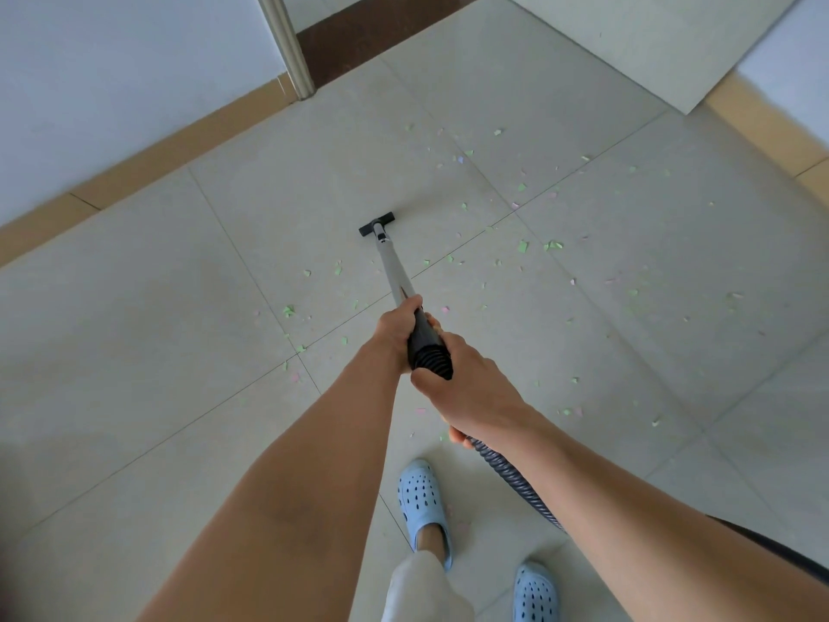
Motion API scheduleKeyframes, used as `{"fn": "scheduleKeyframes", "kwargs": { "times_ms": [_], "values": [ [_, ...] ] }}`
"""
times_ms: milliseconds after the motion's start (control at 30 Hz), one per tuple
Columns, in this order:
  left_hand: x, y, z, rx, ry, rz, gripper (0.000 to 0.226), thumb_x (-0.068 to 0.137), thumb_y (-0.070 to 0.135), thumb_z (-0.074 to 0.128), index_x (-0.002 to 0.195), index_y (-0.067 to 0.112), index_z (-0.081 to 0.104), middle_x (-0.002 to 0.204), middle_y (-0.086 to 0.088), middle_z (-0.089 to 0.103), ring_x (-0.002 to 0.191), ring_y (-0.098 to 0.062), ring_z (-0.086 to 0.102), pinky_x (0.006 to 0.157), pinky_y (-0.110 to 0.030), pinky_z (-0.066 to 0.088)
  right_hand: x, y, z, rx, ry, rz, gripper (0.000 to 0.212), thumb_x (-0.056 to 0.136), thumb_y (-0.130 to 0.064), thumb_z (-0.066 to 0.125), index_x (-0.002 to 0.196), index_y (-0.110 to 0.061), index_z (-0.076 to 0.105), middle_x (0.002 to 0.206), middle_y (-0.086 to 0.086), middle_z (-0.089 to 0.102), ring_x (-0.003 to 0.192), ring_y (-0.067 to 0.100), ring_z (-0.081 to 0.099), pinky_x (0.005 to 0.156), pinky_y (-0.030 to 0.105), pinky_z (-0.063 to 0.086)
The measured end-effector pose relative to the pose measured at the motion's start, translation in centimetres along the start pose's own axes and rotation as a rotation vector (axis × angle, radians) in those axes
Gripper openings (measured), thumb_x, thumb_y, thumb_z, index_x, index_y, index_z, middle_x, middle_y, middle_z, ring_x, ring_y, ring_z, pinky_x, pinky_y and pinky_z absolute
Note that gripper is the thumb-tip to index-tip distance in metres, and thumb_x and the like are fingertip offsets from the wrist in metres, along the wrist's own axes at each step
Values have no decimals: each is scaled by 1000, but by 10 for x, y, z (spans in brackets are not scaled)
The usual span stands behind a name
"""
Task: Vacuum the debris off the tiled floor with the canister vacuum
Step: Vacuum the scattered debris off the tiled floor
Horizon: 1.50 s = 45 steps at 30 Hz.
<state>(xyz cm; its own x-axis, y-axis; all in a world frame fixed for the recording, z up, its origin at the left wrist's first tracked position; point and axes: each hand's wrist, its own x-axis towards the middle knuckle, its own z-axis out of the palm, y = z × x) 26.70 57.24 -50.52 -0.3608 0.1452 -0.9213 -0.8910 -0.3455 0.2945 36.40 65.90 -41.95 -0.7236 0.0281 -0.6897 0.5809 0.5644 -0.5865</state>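
Your right hand (466, 388) hides part of the ribbed hose (516, 475), which runs under your forearm and off the right edge (the canister is out of frame); the farthest debris (522, 246) is too small to identify.

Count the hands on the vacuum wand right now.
2. The left hand grips the wand farther forward, on its black handle section; the right hand holds just behind it, where the hose joins.

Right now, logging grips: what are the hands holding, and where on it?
Vacuum wand: left hand grips its black handle end, right hand grips the ribbed hose just behind.
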Motion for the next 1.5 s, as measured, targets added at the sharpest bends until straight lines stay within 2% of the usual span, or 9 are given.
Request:
{"fn": "scheduleKeyframes", "kwargs": {
  "times_ms": [100, 267, 467, 733, 1033, 1133, 1233, 1367, 1500],
  "values": [
    [-3, -13, 5, 66, 26, 5, 20, 95, 18, 57, 83, 4, 48, 59, -7, 50, 45, -18, 49, 43, -21, 46, -10, 12, -1, 118, -17, 31, 31, 93, -29, 52, 124, -22, 50, 73, 1, 58, 50, 20, 57, 59, 34, 50],
    [-7, -18, 2, 217, 111, 65, 19, 95, 17, 57, 99, 0, 48, 65, -10, 52, 52, -20, 52, 47, -27, 47, -20, 16, 0, 471, -106, 109, 19, 95, -18, 56, 114, -16, 58, 58, 9, 52, 32, 19, 44, 40, 22, 39],
    [-10, -1, -34, 279, 216, 108, 27, 96, 19, 56, 112, -3, 51, 68, -12, 55, 53, -21, 55, 42, -26, 49, -12, -4, 25, 534, -192, 139, 16, 96, -20, 58, 112, -16, 58, 58, 9, 51, 33, 19, 44, 40, 23, 40],
    [-16, 19, -88, 128, 282, 96, 23, 97, 20, 55, 106, 0, 48, 71, -10, 53, 55, -21, 53, 39, -24, 48, -1, -36, 54, 442, -282, 100, 21, 97, -21, 59, 117, -16, 59, 59, 10, 53, 34, 19, 46, 41, 25, 43],
    [-21, 3, -91, -78, 214, 83, 18, 95, 18, 58, 93, 3, 48, 64, -9, 52, 50, -20, 51, 44, -25, 50, -5, -29, 53, 113, -225, -29, 28, 95, -25, 55, 123, -24, 55, 67, 8, 59, 36, 17, 52, 49, 31, 49],
    [-21, -5, -84, -121, 196, 84, 18, 94, 18, 59, 94, 3, 47, 63, -9, 53, 50, -19, 52, 44, -25, 50, -8, -22, 49, 32, -187, -57, 30, 94, -28, 54, 124, -25, 55, 67, 5, 60, 42, 19, 55, 55, 36, 54],
    [-24, -14, -77, -154, 167, 81, 18, 94, 17, 58, 88, 4, 47, 58, -8, 52, 48, -19, 51, 46, -26, 48, -14, -15, 44, -54, -153, -79, 32, 93, -31, 53, 125, -24, 54, 70, 2, 59, 53, 22, 58, 71, 46, 60],
    [-28, -25, -65, -123, 132, 93, 23, 96, 17, 55, 80, 3, 48, 48, -8, 54, 43, -19, 51, 50, -28, 46, -25, -6, 35, -127, -128, -81, 40, 95, -34, 51, 134, -27, 49, 69, -3, 56, 59, 24, 61, 75, 42, 60],
    [-31, -40, -49, -95, 109, 91, 22, 96, 17, 55, 81, 2, 48, 52, -9, 54, 45, -20, 52, 50, -28, 46, -36, 8, 25, -151, -87, -72, 41, 94, -36, 51, 134, -25, 49, 74, -3, 55, 69, 27, 62, 79, 41, 58]
  ]
}}
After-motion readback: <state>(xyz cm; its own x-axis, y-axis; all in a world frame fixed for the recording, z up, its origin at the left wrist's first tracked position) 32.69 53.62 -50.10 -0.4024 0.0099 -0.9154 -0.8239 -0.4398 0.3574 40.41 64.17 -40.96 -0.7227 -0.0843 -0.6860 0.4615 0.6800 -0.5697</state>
